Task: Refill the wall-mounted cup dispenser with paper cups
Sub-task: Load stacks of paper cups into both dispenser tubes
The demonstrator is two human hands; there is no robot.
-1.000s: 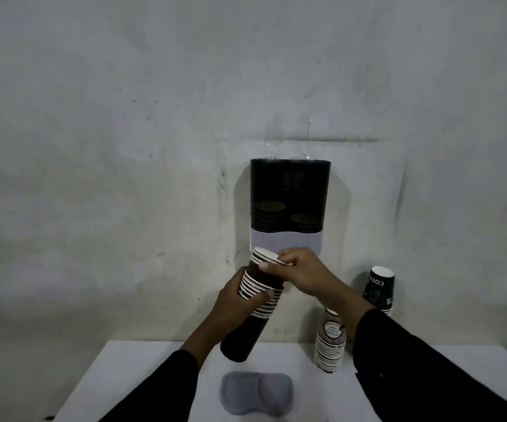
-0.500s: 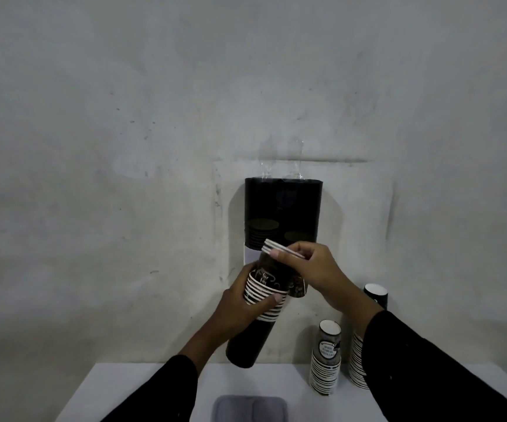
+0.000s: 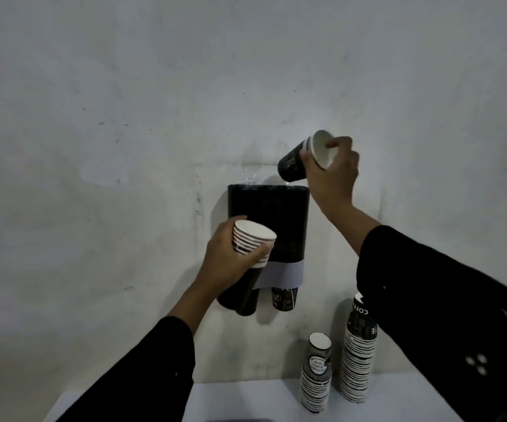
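Left hand (image 3: 230, 263) curled at chest height, right hand (image 3: 334, 175) raised higher, gripping

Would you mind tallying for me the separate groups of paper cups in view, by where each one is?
Held in the left hand: 1 stack
Held in the right hand: 1 small bunch
Standing on the table: 2 stacks
Poking out under the dispenser: 1 cup
Total: 5 groups

A rough, pale grey wall (image 3: 124, 117) fills most of the view, marked with small scuffs and faint stains. Along the bottom edge a white table (image 3: 246, 400) stands against it. A sliver of a grey object (image 3: 240, 420) shows at the table's near edge.
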